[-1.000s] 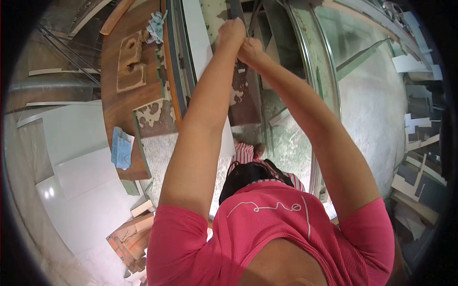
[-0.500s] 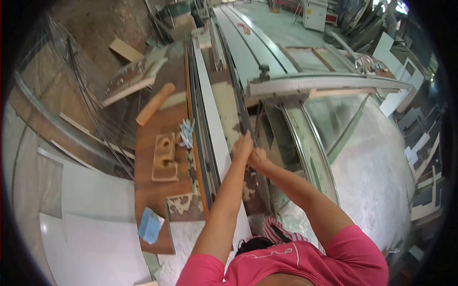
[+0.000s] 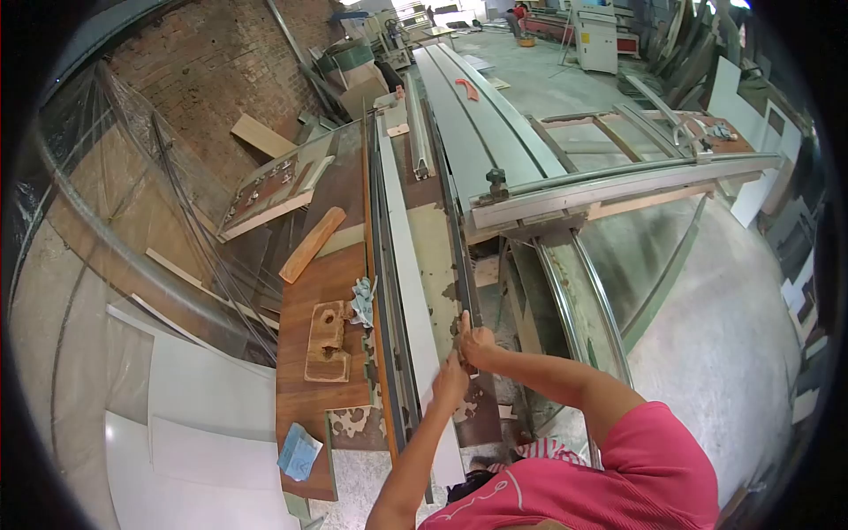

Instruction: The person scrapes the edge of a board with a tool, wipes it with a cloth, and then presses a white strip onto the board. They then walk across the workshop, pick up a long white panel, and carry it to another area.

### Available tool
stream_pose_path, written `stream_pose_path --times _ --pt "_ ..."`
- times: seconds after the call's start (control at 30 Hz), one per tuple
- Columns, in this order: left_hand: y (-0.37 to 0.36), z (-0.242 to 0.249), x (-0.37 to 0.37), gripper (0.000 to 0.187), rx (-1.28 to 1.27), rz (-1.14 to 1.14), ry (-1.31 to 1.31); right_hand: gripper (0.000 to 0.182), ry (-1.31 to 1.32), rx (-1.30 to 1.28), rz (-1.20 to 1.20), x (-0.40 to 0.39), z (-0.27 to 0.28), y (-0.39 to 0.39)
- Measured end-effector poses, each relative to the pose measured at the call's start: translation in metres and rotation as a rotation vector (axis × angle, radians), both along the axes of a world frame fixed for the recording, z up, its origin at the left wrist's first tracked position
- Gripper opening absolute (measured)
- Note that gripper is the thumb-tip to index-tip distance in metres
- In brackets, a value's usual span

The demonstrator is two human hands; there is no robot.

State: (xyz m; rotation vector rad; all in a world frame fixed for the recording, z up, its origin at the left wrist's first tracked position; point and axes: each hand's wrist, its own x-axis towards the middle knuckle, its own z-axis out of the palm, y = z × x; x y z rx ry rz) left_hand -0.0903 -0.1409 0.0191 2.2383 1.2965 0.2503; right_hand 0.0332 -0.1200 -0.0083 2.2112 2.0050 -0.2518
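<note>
The right hand (image 3: 479,346) has moved ahead of the left hand (image 3: 450,382) over a patchy tabletop (image 3: 428,243); fingers look curled, but what they pinch, if anything, cannot be told. A long white strip (image 3: 413,309) lies beside them, probably light and flexible, best held by both edges.

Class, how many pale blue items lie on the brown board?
2: a crumpled item beside the notched wooden block, and a flatter item toward the board's near end.
</note>
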Motion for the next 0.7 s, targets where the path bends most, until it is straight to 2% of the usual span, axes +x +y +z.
stream_pose_path --times 0.07,0.13,0.23,0.27,0.33,0.37,0.43,0.47,0.53,0.57,0.63,0.7 --pt "-0.02 -0.003 0.0 0.035 -0.047 0.002 0.035 0.066 -0.042 0.102 0.074 0.005 -0.009 0.0" --pt "-0.039 -0.011 0.003 0.04 0.085 -0.05 0.073 0.053 0.031 0.182 0.09 0.007 -0.001 -0.008" --pt "-0.053 0.0 0.012 0.049 0.123 0.014 0.072 0.052 0.007 0.254 0.107 0.012 -0.007 -0.01" --pt "-0.052 -0.01 0.012 0.046 0.19 0.028 0.058 0.052 0.014 0.259 0.115 0.014 -0.009 -0.009" --pt "-0.05 -0.013 0.014 0.046 0.175 0.026 0.095 0.065 0.215 0.287 0.026 0.018 -0.009 -0.01" --pt "-0.049 -0.015 0.015 0.046 0.155 0.016 0.124 0.065 0.219 0.29 0.029 0.02 -0.009 -0.012" --pt "-0.046 -0.032 0.012 0.047 0.243 -0.009 0.136 0.074 0.267 0.442 0.038 0.026 -0.006 -0.018" --pt "-0.044 -0.041 0.011 0.049 0.328 -0.036 0.146 0.074 0.269 0.442 0.035 0.029 -0.004 -0.018" --pt "-0.046 -0.024 0.02 0.048 0.346 -0.022 0.162 0.067 0.23 0.595 0.077 0.033 -0.002 -0.016" --pt "-0.048 -0.016 0.024 0.047 0.361 -0.003 0.178 0.067 0.232 0.593 0.075 0.037 -0.003 -0.012" --pt "-0.044 -0.007 0.03 0.045 0.297 -0.014 0.198 0.069 0.239 0.696 0.08 0.048 -0.007 0.008" --pt "-0.038 -0.005 0.034 0.044 0.24 -0.024 0.217 0.068 0.277 0.681 0.038 0.058 -0.008 0.029"
